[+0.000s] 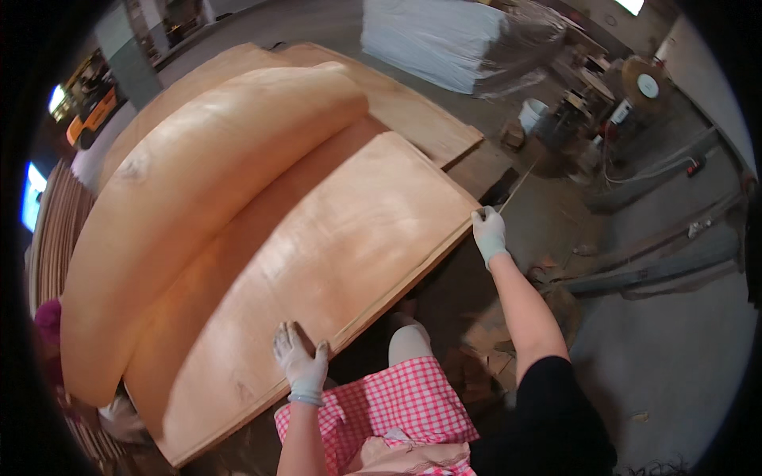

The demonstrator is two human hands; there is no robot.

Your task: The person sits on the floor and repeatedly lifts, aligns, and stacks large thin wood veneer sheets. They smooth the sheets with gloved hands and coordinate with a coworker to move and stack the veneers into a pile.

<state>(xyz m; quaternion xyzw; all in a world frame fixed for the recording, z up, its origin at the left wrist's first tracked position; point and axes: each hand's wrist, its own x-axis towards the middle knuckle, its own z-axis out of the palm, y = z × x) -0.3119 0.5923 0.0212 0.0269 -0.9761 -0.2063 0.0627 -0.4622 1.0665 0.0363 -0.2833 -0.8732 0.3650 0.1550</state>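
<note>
**Both gloved hands on the near edge of a veneer sheet**

Right now both hands, in pale work gloves, are on the same thin wooden veneer sheet (333, 270). The left hand (300, 358) lies flat on top of it near the closer corner, fingers spread and pressing down, closed around nothing. The right hand (488, 230) is at the farther corner of the same edge, fingers curled over the sheet's rim in a light grip; how tightly it pinches cannot be told from this view.

That sheet's long axis runs from lower left, by the left hand, up to the right, toward the right hand, so the edge between the two hands faces the person and the body of the sheet stretches away up and to the left. The left hand sits closer to the person; the right arm is stretched well out.

Beyond the sheet, a second veneer (198, 198) bows upward in a long hump, lying over a flat stack of sheets (413, 119). Below the hands shows a red-and-white checked apron (397, 404). Farther off stand a wrapped pallet of pale material (452, 40), a white bucket (533, 113) and a grey concrete floor (675, 349) with long bars lying on it.
</note>
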